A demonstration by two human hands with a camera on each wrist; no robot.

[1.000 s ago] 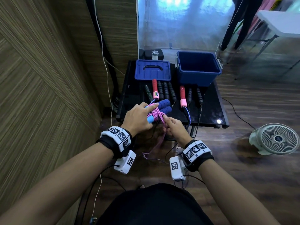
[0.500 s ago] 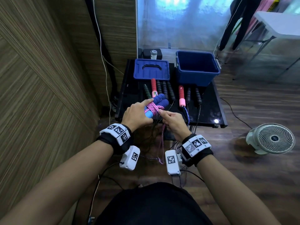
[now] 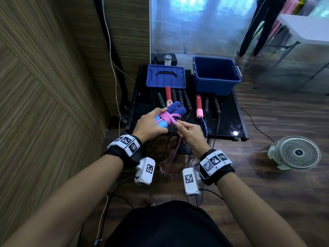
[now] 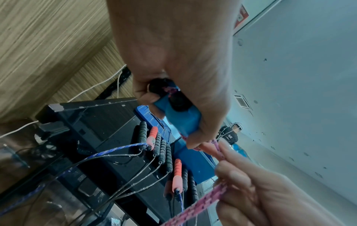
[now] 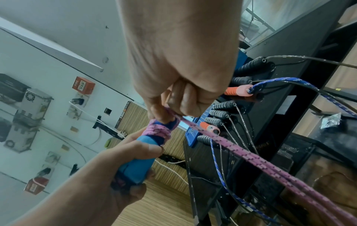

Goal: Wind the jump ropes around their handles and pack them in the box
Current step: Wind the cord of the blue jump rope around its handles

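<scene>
Winding the pink rope around the blue handles

The left hand grips the two blue handles together, just above the near edge of the black table. The right hand pinches the pink rope close to the wraps, and the rest of the rope hangs down toward the floor. Some turns are already on, so I think the winding step is partway done. The next move needs the rope pulled snug and taken around again, with the handles held tight. The blue box sits open at the back of the table, with no rope in it that I can see. More ropes lie waiting on the table.
</scene>
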